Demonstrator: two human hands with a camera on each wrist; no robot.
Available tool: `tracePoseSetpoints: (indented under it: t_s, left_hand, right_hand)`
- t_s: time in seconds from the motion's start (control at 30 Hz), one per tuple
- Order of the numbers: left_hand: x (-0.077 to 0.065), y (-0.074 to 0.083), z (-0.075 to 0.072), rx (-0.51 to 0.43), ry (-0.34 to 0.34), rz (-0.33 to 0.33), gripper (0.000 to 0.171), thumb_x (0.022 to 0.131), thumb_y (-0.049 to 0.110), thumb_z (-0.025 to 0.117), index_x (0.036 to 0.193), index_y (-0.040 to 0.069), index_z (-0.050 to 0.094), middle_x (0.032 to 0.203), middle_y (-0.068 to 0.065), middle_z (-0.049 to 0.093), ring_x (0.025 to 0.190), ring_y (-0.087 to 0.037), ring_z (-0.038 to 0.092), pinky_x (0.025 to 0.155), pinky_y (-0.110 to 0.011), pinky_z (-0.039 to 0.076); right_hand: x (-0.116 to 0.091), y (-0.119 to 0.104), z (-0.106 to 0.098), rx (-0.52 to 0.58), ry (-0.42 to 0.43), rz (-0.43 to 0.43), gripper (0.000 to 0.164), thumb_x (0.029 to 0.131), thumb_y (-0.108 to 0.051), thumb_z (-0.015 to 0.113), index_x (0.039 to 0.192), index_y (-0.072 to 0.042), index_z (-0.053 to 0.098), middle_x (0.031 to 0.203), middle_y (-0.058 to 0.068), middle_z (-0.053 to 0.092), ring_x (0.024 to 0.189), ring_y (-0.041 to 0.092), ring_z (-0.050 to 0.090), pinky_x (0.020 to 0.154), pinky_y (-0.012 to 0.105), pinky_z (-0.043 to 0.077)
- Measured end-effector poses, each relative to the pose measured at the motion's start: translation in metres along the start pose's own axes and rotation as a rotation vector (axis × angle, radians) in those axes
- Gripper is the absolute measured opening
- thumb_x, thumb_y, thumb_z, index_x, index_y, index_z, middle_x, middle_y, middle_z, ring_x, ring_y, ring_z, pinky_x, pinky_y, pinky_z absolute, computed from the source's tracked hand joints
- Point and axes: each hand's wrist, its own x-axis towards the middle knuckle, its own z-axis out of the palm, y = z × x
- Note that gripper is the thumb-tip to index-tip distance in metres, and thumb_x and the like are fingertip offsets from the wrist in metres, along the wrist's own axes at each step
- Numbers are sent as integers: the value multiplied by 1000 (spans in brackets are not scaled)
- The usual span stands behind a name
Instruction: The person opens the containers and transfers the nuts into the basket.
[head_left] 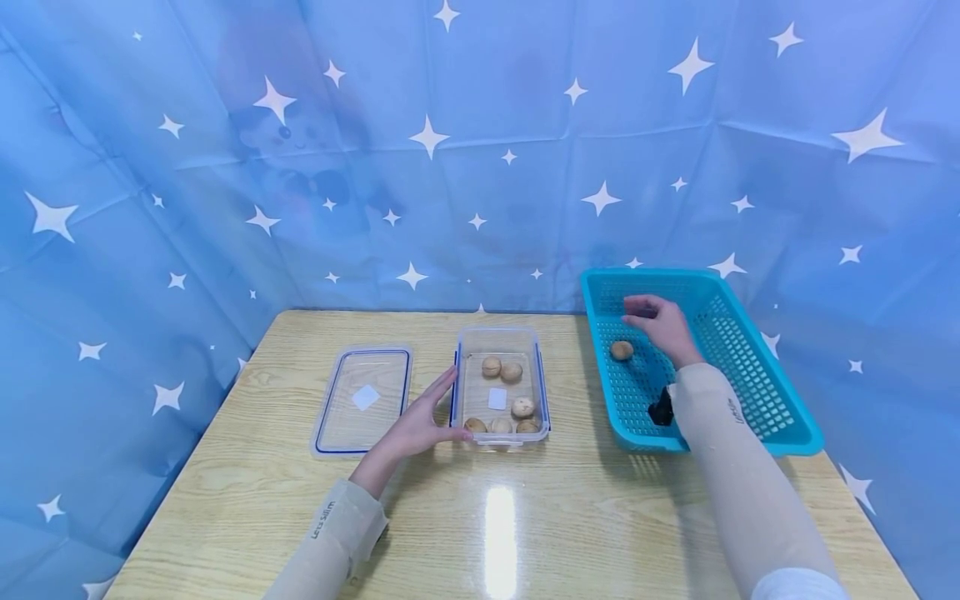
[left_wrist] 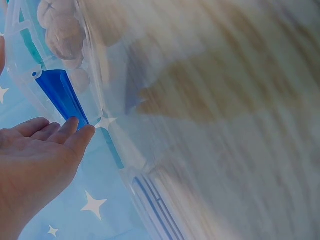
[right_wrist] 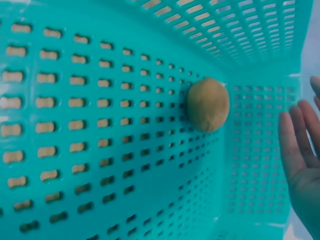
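A clear plastic food container [head_left: 537, 383] with a blue seal holds several walnuts [head_left: 512, 372]. My left hand [head_left: 420, 423] lies along its left side, fingers extended against the wall and thumb at the near corner. In the left wrist view, those fingertips meet a blue side latch [left_wrist: 62, 97]. Over a turquoise perforated basket [head_left: 757, 358], my right hand [head_left: 663, 329] reaches in with thumb and fingers apart, and nothing shows between them. One walnut [head_left: 622, 350] lies on the basket floor, left of and nearer than the right hand; the right wrist view shows this walnut [right_wrist: 208, 105] apart from the fingers.
The container's clear lid [head_left: 365, 425], edged in blue, lies flat on the wooden table [head_left: 247, 492] to the left. A blue star-patterned curtain [head_left: 487, 167] hangs behind the table. The basket's raised walls surround the right hand at the table's right side.
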Motion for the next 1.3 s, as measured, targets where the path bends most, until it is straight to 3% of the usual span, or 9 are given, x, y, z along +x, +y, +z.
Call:
tracePoseSetpoints:
  t_s: [0.33, 1.1, 1.3]
  left_hand:
    - [-1, 0, 0, 7, 0, -4, 109, 77, 37, 85, 161, 16, 17, 169, -8, 12, 153, -38, 18, 123, -61, 21]
    - [0, -2, 0, 10, -5, 2, 111, 77, 41, 84, 161, 16, 16, 170, -5, 11, 154, -37, 17, 123, -61, 21]
    - [1, -3, 0, 3, -5, 9, 111, 77, 40, 85, 161, 16, 16, 169, -8, 12, 154, -38, 17, 123, -62, 21]
  right_hand:
    - [7, -11, 3, 4, 8, -37, 50, 100, -31, 60, 144, -7, 51, 145, 21, 53, 135, 38, 47, 109, 58, 44]
    - [7, -52, 21, 30, -32, -158, 46, 98, -17, 64, 142, -6, 53, 143, 20, 56, 132, 39, 51, 106, 57, 47]
    - [3, -63, 28, 43, -56, -170, 47, 98, -25, 64, 142, -12, 54, 143, 17, 57, 130, 37, 54, 106, 55, 49]
